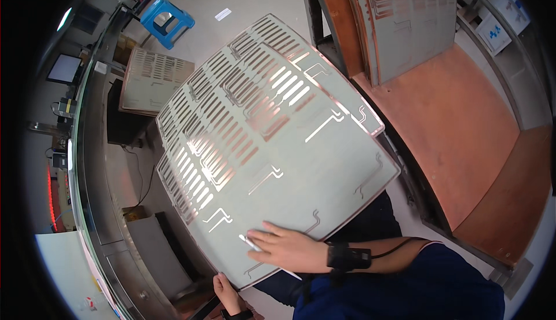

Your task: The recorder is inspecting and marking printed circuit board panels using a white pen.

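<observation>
A large grey panel (313, 164) with exposed copper traces and rows of slots lies tilted in front of me. Beneath it, a similar panel (359, 109) shows along the far right edge. My right hand (289, 249) rests on the near part of the upper panel, its fingers stretched out. A slim white pen-like stick (249, 242) is held in that hand and passes under it. At the near left corner, my left hand (227, 292) is closed on the panel's edge; some of its fingers are hidden.
Similar panels (411, 36) stand upright at right on a copper-coloured shelf (446, 123). Another panel (153, 77) leans at left beside a metal-edged bench (95, 169). A blue stool (166, 22) stands on the far floor. A monitor (63, 68) is beyond the bench.
</observation>
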`<state>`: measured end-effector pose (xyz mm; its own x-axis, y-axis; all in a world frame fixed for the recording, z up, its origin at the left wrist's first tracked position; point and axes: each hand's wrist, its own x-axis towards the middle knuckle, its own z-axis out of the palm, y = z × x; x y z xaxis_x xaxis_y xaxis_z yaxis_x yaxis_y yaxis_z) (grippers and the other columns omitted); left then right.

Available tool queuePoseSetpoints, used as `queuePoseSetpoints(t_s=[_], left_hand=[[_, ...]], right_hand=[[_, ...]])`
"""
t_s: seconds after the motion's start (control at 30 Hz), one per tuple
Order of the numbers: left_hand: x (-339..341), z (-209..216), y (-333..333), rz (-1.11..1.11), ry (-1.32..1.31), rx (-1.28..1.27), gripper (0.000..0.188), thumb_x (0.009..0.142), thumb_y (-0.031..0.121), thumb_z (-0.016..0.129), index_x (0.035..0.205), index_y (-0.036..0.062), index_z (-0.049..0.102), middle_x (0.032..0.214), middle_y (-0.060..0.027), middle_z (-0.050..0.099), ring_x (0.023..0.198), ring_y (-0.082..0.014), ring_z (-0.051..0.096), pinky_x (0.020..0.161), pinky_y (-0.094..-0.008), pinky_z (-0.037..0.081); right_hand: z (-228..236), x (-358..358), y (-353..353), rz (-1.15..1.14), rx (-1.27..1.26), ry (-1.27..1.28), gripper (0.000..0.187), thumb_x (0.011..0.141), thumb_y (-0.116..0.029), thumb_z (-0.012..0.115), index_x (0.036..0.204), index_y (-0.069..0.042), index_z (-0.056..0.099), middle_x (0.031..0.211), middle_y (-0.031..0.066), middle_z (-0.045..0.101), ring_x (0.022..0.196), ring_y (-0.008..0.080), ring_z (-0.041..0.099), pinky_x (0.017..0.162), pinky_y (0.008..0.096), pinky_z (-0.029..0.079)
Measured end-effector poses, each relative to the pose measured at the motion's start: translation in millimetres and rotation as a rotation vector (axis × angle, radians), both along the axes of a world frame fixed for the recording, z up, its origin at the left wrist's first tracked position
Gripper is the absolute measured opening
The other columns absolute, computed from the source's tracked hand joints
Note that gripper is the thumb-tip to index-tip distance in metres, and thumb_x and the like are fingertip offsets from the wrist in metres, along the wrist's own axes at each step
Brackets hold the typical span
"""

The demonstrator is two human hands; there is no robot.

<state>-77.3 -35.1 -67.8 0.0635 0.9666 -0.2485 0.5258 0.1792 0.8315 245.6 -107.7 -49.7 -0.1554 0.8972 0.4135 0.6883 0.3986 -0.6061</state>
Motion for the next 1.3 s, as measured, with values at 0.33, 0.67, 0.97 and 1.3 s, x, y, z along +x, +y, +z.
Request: queuePoseSetpoints(t_s=[0.33, 0.67, 0.97, 1.3], left_hand=[[-8.0, 5.3, 1.2, 0.103, 0.188, 0.21, 0.017, 0.096, 0.018, 0.053, 0.092, 0.001, 0.055, 0.086, -0.0021, 0.057, 0.081, -0.0128, 0.05, 0.078, -0.0268, 0.042], [233.2, 48.3, -69.8, -1.208, 0.193, 0.521, 0.044, 0.073, 0.008, 0.072, 0.115, 0.0066, 0.062, 0.124, -0.0128, 0.057, 0.117, -0.0344, 0.051, 0.099, -0.043, 0.04], [267.7, 34.8, -84.8, -1.165, 0.21, 0.66, 0.046, 0.069, 0.01, 0.075, 0.113, 0.0089, 0.064, 0.12, -0.0072, 0.058, 0.112, -0.0286, 0.053, 0.091, -0.0405, 0.042], [268.4, 31.4, -85.5, -1.127, 0.209, 0.697, 0.04, 0.07, 0.007, 0.074, 0.11, 0.0093, 0.066, 0.119, -0.0067, 0.059, 0.111, -0.0278, 0.054, 0.091, -0.0403, 0.041]], right_hand=[[-4.1, 219.2, -103.5, -1.11, -0.024, -0.417, 0.032, 0.09, -0.009, 0.053, 0.121, -0.007, 0.058, 0.116, 0.0218, 0.06, 0.104, 0.0373, 0.058, 0.092, 0.0453, 0.044], [10.5, 126.4, -110.4, -0.331, -0.04, 0.236, 0.024, 0.076, -0.007, 0.064, 0.101, -0.007, 0.065, 0.087, 0.0097, 0.065, 0.08, 0.0268, 0.062, 0.082, 0.0377, 0.049], [4.2, 124.6, -119.6, -0.261, -0.039, 0.101, 0.036, 0.067, -0.003, 0.071, 0.102, -0.008, 0.063, 0.104, 0.0026, 0.062, 0.093, 0.0196, 0.06, 0.087, 0.0365, 0.044], [-3.0, 120.7, -118.3, -0.299, -0.011, 0.084, 0.037, 0.067, -0.003, 0.071, 0.103, -0.007, 0.062, 0.107, 0.0031, 0.062, 0.095, 0.0195, 0.059, 0.087, 0.0343, 0.043]])
